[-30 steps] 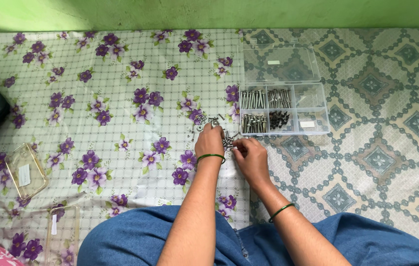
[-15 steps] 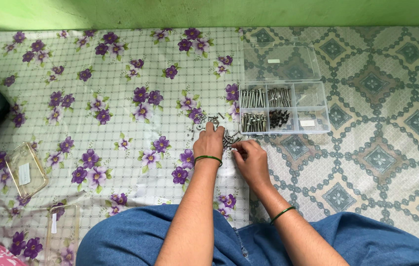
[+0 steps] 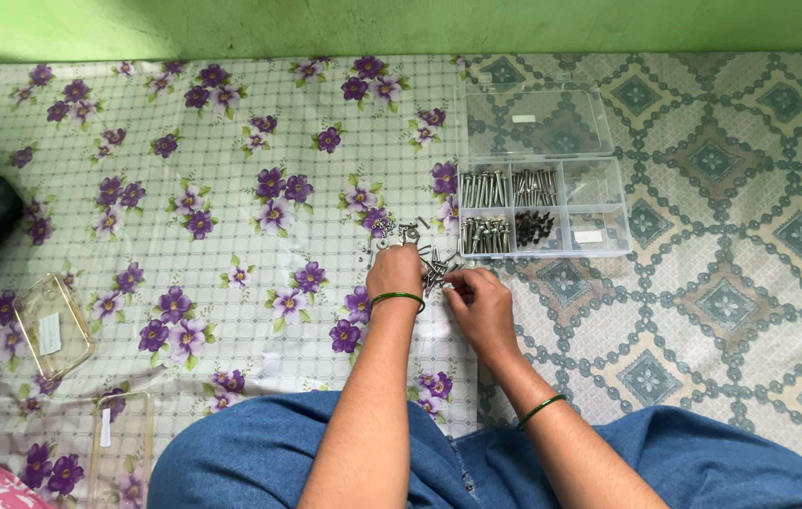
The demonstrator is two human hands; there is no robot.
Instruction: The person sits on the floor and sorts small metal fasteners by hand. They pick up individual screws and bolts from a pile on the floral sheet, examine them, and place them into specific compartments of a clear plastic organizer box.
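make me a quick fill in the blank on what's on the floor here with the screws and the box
1. Both hands, the left hand and the right hand, work at a loose pile of ____ on the flowered cloth.
2. The clear organizer box lies with its lid ____.
3. Each wrist wears a ____ bangle.
4. The person's lap is covered in ____ fabric.

Missing words: screws; open; green; blue

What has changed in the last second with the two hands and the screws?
The left hand drew back slightly toward the person, fingers curling over the loose screws. The right hand barely shifted beside them. The clear organiser box and its sorted screws stayed put.
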